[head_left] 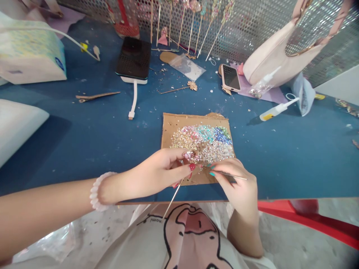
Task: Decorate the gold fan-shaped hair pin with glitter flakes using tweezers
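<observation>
Currently, the left hand is pinching a rhinestone ornament on a thin stick over the cardboard sheet; because the stick is jutting past the blue table, a bump there could twist the ornament. Loose rhinestones are lying just beside, so a brushing finger might scatter them. Further right, the right hand is grasping a slim metal tool, perhaps tweezers; a slip could dislodge set pieces.

This looks like a small handicraft workshop: glittering bits grouped by colour lie on cardboard upon a blue tabletop, with a narrow-nozzled bottle nearby and ornamented sticks beside a perforated panel.
</observation>
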The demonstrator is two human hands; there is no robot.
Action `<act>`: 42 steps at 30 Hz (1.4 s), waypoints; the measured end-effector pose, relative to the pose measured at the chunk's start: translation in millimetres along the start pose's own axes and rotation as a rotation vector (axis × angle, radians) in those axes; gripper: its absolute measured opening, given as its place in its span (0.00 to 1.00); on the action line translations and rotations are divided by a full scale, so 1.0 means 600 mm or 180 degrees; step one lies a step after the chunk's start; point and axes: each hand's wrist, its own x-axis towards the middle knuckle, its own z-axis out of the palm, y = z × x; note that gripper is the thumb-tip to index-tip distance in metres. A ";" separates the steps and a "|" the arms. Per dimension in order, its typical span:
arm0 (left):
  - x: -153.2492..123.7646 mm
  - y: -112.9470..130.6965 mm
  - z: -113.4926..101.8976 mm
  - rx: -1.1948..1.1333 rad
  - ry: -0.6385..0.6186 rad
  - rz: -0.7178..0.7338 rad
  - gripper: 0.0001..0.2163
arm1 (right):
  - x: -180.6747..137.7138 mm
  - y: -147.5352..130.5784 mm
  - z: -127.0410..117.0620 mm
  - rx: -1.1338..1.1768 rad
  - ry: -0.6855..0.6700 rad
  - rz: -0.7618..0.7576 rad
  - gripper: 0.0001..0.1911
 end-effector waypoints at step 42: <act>-0.001 0.006 0.003 0.0048 0.0007 -0.0120 0.06 | -0.002 -0.003 0.000 -0.0042 0.0025 -0.0001 0.08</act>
